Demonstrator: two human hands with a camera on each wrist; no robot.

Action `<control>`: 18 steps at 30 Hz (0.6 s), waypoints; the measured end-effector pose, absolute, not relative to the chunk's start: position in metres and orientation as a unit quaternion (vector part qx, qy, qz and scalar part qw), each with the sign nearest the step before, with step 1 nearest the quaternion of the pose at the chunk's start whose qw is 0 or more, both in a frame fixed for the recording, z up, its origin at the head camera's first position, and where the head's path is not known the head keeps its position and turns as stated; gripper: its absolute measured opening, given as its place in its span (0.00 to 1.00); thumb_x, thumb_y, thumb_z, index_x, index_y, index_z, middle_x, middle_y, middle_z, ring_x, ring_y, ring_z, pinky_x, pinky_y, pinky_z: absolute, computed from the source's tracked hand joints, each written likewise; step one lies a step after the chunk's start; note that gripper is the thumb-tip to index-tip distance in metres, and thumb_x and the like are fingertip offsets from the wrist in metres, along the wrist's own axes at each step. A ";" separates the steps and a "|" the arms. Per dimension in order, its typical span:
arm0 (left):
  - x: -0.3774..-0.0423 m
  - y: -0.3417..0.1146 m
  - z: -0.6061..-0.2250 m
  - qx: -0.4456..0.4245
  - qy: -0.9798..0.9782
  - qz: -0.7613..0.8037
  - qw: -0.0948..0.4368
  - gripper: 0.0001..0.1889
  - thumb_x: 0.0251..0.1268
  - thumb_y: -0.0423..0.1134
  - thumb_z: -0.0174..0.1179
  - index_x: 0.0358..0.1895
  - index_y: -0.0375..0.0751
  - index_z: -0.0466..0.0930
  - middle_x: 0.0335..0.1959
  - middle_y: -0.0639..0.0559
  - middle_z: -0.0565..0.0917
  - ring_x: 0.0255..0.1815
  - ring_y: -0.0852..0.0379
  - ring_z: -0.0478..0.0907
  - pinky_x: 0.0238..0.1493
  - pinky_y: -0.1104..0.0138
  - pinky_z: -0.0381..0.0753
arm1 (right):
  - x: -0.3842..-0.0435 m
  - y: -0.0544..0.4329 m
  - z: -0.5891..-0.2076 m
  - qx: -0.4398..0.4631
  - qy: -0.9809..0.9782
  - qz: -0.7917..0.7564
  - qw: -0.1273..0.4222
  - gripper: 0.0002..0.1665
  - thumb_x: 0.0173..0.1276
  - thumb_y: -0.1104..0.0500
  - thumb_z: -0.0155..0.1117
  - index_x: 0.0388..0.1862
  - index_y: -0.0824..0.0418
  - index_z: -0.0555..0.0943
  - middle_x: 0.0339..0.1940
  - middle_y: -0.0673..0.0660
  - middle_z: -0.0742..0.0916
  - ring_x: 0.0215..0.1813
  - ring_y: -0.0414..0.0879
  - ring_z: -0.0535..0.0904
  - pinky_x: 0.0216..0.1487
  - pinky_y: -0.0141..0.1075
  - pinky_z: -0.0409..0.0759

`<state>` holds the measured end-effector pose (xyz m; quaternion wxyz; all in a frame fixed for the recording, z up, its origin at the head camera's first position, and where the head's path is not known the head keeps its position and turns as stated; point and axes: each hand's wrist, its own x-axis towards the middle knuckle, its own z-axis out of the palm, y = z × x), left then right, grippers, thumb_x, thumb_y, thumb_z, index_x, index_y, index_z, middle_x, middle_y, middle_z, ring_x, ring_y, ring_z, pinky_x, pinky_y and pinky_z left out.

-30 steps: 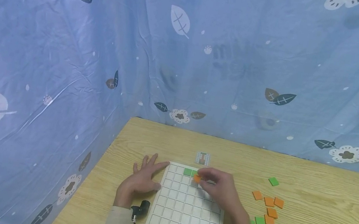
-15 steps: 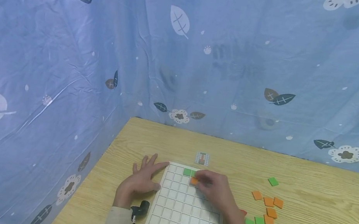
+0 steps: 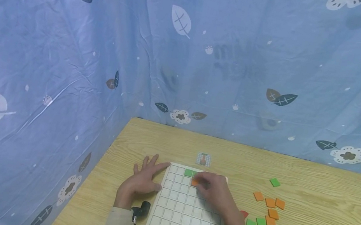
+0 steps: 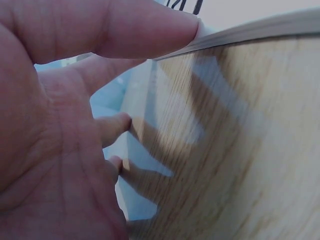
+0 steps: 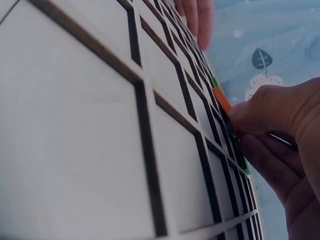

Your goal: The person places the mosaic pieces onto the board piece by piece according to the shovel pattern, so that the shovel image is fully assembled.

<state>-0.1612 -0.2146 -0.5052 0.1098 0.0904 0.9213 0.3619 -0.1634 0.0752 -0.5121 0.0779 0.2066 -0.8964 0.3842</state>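
Observation:
A white board with a raised grid (image 3: 177, 217) lies on the table between my hands. My right hand (image 3: 219, 192) pinches an orange square tile (image 3: 194, 182) between thumb and fingers at a second-row cell; in the right wrist view the tile (image 5: 221, 99) tilts against the grid. Just behind it, a green tile (image 3: 188, 173) sits in a back-row cell, and more green beside it is partly covered by my fingers. Fingers spread, my left hand (image 3: 142, 180) rests on the table, its thumb and index fingertip touching the board's left edge.
A small card with a coloured grid picture (image 3: 203, 159) lies behind the board. Loose orange tiles (image 3: 270, 202) and green tiles (image 3: 261, 223) are scattered to the right. A red piece (image 3: 244, 214) shows partly beside my right wrist. Blue patterned curtain (image 3: 187, 70) surrounds the table.
My right hand has shifted slightly left and toward me, bringing the orange tile down to the second-row cell. The red piece by the wrist has come into sight. My left hand stays put.

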 end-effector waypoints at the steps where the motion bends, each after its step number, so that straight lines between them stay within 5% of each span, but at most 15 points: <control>1: -0.161 -0.215 -0.505 0.091 0.921 0.361 0.110 0.48 0.50 0.33 0.70 0.82 0.56 0.73 0.92 0.34 0.47 0.91 0.24 0.31 0.79 0.19 0.24 | -0.164 0.075 -0.512 0.208 -0.898 0.380 0.077 0.16 0.62 0.70 0.79 0.47 0.55 0.94 0.48 0.50 0.96 0.55 0.50 0.93 0.61 0.48 0.90; 18: -0.159 -0.214 -0.501 0.087 0.921 0.361 0.115 0.48 0.50 0.33 0.70 0.82 0.56 0.73 0.92 0.34 0.48 0.91 0.24 0.31 0.79 0.19 0.24 | -0.163 0.075 -0.512 0.229 -0.900 0.359 0.089 0.17 0.62 0.69 0.80 0.47 0.53 0.94 0.47 0.47 0.96 0.52 0.46 0.93 0.57 0.46 0.91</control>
